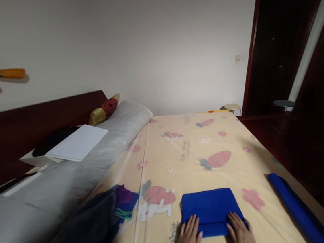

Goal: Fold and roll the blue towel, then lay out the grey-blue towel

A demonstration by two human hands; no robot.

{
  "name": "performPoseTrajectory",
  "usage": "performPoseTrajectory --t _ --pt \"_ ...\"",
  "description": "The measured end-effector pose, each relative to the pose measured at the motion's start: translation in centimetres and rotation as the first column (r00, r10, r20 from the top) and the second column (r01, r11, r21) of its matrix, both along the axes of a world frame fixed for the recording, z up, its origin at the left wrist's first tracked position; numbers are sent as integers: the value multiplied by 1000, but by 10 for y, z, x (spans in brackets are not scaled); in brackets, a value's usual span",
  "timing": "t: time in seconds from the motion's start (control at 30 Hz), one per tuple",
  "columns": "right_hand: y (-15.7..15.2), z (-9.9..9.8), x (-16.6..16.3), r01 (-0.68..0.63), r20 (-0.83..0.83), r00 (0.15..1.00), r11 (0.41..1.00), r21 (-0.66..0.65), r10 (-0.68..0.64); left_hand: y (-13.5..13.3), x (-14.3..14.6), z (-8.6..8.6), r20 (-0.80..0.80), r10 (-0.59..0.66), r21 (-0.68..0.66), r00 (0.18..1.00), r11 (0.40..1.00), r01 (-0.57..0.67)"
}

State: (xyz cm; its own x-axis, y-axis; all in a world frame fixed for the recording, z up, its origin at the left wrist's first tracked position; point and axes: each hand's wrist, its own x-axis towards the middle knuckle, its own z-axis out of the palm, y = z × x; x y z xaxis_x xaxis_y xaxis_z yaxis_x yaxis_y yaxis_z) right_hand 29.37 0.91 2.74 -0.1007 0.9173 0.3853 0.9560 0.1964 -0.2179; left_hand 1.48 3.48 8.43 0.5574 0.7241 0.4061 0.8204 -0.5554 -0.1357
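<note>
A blue folded cloth (210,207) lies flat on the bed, with a fold running across its near part. My left hand (189,237) rests on its near left corner, fingers stretched out over the fabric. On the near right corner lies my right hand (240,229), its fingers also extended and pressed on the cloth. Neither hand is wrapped around anything. What kind of cloth item this is, I cannot make out.
Dark clothing (89,229) with purple parts lies to the left. A blue roll (296,207) sits along the bed's right edge. Beyond are a grey bolster (115,132), a white board (78,142), a patterned bedsheet (190,145) and two stools near the doorway.
</note>
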Motion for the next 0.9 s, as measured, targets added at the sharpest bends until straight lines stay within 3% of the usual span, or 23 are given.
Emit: performPoseTrajectory --t 0.07,0.13,0.2,0.33,0.4,0.6,0.73,0.8,0.9 --pt "2 -8 21 132 10 991 991 -14 -132 5 -24 5 1 55 50 999 997 -55" --pt "5 -11 21 203 8 979 979 -32 -203 7 -30 6 -1 80 90 997 993 -80" --pt "10 -9 1 156 -1 988 987 -47 -157 7 -14 2 -8 53 123 999 991 -52" --pt "20 3 -50 -74 -47 997 989 -126 69 7 36 -14 0 -53 172 999 984 52" --pt "19 8 -53 -79 -37 997 989 -125 75 10 41 -20 33 -22 172 999 985 16" --pt "1 23 6 160 -18 987 987 3 -160 12 -15 -6 68 171 73 983 982 -176" --pt "-1 33 15 243 -25 970 970 -6 -244 7 -21 0 63 221 55 973 973 -225" --pt "-1 33 12 294 -31 955 956 12 -293 3 -19 -6 68 211 72 975 974 -215" --pt "-10 24 9 286 -43 957 958 3 -286 -3 -22 -23 42 92 92 995 991 -96"
